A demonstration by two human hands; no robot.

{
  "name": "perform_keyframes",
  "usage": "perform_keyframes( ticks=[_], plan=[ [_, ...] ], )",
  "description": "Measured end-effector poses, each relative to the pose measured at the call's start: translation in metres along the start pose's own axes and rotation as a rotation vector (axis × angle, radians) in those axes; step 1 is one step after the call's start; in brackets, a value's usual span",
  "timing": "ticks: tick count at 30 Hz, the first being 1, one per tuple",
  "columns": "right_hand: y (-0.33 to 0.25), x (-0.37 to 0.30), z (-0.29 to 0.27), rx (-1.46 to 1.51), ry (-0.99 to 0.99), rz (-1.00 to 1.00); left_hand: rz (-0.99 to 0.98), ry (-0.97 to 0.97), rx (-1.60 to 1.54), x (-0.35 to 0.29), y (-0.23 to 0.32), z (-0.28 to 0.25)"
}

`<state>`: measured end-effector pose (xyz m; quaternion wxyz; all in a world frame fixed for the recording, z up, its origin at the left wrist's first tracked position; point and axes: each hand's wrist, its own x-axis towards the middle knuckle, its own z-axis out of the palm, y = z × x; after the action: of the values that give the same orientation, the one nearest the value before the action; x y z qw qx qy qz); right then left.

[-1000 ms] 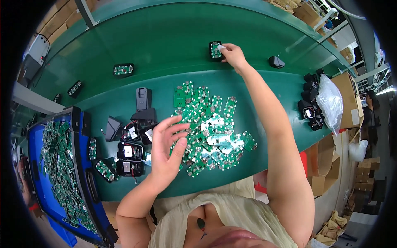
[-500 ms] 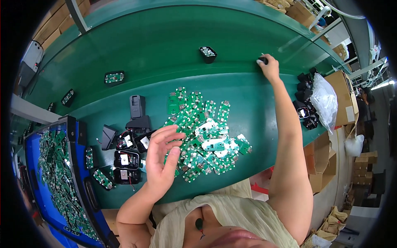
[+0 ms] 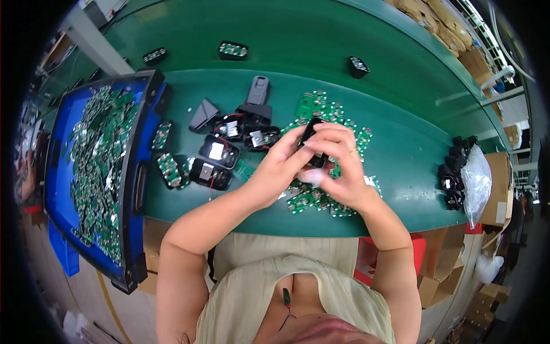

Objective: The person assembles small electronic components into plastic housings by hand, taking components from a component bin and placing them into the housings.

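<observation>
Over the pile of green circuit boards, both my hands are closed round one black plastic case. My left hand grips its left side, and my right hand wraps over the top and right side. Something small and white shows by my right thumb, too blurred to name. My fingers hide most of the case's inside. Left of the pile lie several open black cases with white parts and wires inside, beside grey-black closed cases. Cases fitted with boards sit further left.
A blue crate heaped with circuit boards stands at the left. Along the green belt behind the table sit black cases with boards. At the right are more black cases, a clear plastic bag and a cardboard box.
My right hand has come back from the far right of the belt with the black case. My left hand has joined it on the case. The whole view has shifted.
</observation>
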<state>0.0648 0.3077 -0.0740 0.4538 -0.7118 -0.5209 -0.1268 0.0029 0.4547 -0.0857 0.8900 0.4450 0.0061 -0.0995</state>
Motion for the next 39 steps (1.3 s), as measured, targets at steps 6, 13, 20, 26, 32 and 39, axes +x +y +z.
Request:
perform_keyframes(
  ticks=[6, 13, 20, 26, 32, 39],
  plan=[
    [0.007, -0.002, -0.01, -0.082, 0.101, 0.042, 0.041, -0.027, 0.369, 0.005, -0.006, -0.006],
    [0.026, 0.03, -0.019, 0.042, 0.323, 0.359, 0.082, 0.257, 0.236, 0.012, 0.013, -0.014],
    [0.103, 0.035, -0.01, -0.531, -0.238, 0.886, 0.247, 0.365, 0.128, 0.017, 0.024, -0.025],
    [0.107, 0.025, 0.004, -0.354, -0.162, 0.833, 0.234, 0.355, 0.138, 0.02, 0.021, -0.024],
    [0.09, 0.029, 0.018, -0.513, -0.276, 0.716, 0.301, 0.388, 0.186, 0.021, 0.017, -0.024],
    [0.061, 0.033, 0.013, -0.494, -0.151, 0.604, 0.265, 0.389, 0.165, 0.021, 0.019, -0.024]
  ],
)
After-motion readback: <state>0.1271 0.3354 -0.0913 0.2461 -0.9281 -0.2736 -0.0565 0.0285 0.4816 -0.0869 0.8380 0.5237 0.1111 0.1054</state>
